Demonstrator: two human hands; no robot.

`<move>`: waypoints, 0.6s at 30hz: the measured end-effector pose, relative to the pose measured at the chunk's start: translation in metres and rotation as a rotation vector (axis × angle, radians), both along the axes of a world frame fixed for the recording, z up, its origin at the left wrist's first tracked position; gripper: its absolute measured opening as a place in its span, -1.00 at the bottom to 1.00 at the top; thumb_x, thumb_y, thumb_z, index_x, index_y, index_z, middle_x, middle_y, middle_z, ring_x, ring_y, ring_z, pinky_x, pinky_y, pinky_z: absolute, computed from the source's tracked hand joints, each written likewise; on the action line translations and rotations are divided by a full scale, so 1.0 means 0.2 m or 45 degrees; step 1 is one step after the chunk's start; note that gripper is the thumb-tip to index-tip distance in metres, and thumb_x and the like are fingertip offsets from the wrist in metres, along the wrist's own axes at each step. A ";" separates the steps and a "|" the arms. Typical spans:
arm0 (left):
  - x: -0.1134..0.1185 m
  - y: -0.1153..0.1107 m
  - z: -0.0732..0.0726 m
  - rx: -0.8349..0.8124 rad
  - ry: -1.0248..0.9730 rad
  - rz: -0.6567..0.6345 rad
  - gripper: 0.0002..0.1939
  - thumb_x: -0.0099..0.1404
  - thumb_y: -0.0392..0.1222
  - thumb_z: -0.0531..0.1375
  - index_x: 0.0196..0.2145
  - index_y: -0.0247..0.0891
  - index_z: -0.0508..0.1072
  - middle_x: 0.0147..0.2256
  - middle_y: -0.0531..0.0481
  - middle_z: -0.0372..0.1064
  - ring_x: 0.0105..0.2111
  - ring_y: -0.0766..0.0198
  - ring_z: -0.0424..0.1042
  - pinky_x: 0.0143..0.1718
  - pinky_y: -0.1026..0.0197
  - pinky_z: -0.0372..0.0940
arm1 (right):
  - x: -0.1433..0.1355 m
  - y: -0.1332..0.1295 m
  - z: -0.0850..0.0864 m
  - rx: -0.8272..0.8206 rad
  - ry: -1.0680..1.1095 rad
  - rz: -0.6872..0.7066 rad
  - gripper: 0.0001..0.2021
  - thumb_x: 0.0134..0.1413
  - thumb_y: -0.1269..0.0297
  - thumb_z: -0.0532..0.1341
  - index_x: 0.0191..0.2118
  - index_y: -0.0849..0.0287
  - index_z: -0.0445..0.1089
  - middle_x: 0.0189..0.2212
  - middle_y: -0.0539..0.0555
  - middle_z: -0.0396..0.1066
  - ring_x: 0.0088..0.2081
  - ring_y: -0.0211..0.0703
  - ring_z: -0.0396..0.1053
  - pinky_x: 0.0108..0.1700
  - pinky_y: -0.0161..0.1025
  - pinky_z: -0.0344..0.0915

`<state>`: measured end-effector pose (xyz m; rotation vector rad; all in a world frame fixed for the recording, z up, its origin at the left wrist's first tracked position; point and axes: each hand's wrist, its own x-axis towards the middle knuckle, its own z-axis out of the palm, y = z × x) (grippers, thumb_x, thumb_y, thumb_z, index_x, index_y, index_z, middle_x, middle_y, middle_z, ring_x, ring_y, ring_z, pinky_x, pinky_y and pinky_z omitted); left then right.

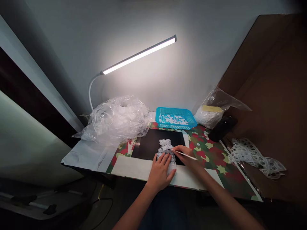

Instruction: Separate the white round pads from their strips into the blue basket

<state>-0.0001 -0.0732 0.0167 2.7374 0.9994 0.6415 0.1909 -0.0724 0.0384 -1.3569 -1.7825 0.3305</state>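
A piece of white lace-like material with round shapes (165,142) lies on a black mat (148,143). My left hand (161,171) rests flat on its near part, fingers spread, covering some of it. In my right hand (186,155) is a slim white stick-like tool (190,156), pinched like a pen. Its tip points at the lace, just beyond my left fingertips. Whether the tip touches the lace is too small to tell.
A blue basket (176,126) with small white discs stands at the back. Left of it is a large clear plastic bag (117,121) under a lit lamp (140,55). Right are a filled bag (208,116), a black object (223,127) and more white lace (256,156).
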 end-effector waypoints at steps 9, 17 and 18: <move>0.00 0.00 -0.01 0.015 0.008 0.005 -0.42 0.35 0.16 -0.10 0.22 -0.15 0.10 0.18 -0.06 0.16 0.19 0.06 0.06 0.22 -0.15 -0.17 | 0.07 -0.06 -0.03 -0.011 0.149 -0.092 -0.81 0.15 0.15 0.16 -0.34 0.13 0.42 -0.37 0.09 0.49 -0.32 -0.07 0.46 -0.29 -0.17 0.41; 0.06 0.02 -0.01 0.028 0.004 -0.049 -0.42 0.33 0.13 -0.07 0.15 -0.31 0.20 0.17 -0.17 0.15 0.21 0.07 0.04 0.25 -0.08 -0.21 | 0.06 -0.06 -0.06 0.000 0.170 -0.081 -0.82 0.13 0.14 0.18 -0.35 0.13 0.42 -0.38 0.09 0.49 -0.33 -0.08 0.47 -0.27 -0.15 0.43; 0.07 0.02 -0.01 0.014 0.001 -0.048 -0.43 0.33 0.13 -0.06 0.14 -0.31 0.21 0.17 -0.17 0.15 0.21 0.07 0.04 0.25 -0.08 -0.19 | 0.06 -0.06 -0.06 -0.001 0.165 -0.071 -0.82 0.13 0.15 0.18 -0.36 0.12 0.42 -0.38 0.09 0.49 -0.33 -0.08 0.47 -0.27 -0.15 0.43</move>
